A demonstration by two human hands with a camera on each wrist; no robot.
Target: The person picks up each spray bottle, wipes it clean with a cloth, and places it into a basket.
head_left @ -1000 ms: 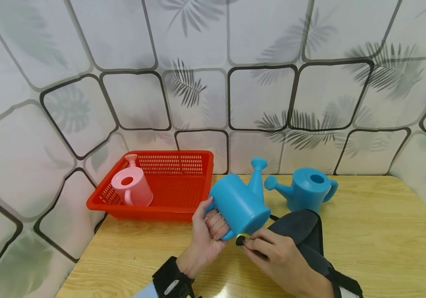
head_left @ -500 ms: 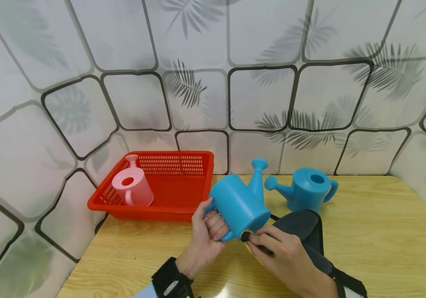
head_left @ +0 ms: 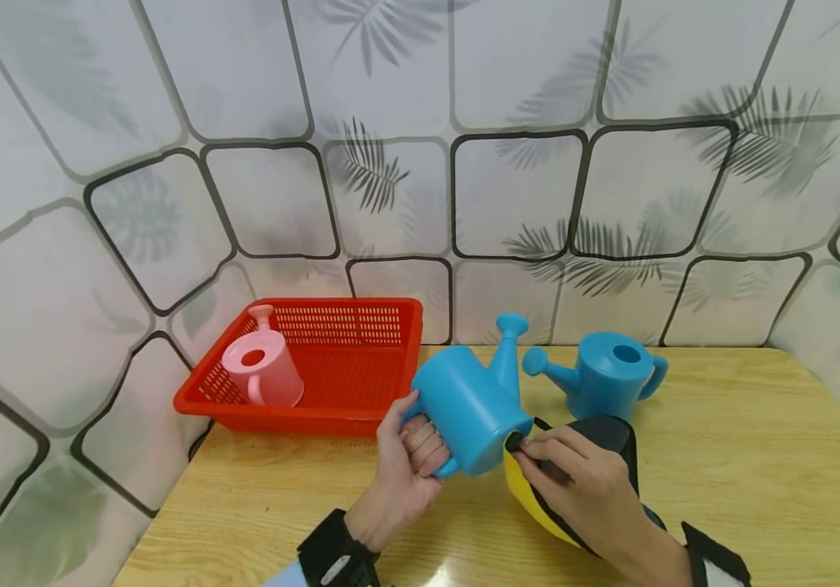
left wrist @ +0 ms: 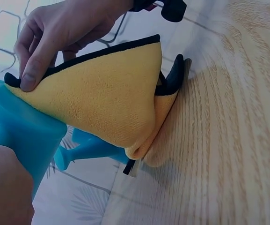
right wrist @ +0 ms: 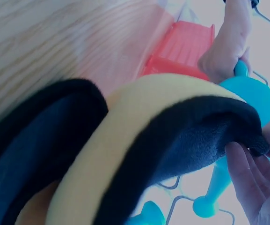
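Observation:
A blue watering can (head_left: 467,408) is tilted above the table, its base toward the lower right and its spout pointing up. My left hand (head_left: 408,473) grips it by the handle. My right hand (head_left: 589,489) pinches the corner of a cloth (left wrist: 102,93), yellow on one face and dark grey on the other, with a black edge. That corner is at the can's base; the rest of the cloth droops in a fold to the table. In the right wrist view the cloth (right wrist: 181,145) covers much of the picture.
Behind the cloth a second blue watering can (head_left: 603,375) stands upright on the wooden table (head_left: 743,456). At the left is a red basket (head_left: 347,420) with a pink watering can (head_left: 269,375) inside. A patterned backdrop (head_left: 508,196) rises behind.
My right hand has moved a little right and up with the cloth corner, and more of the yellow side shows. My left hand and its watering can stay nearly still.

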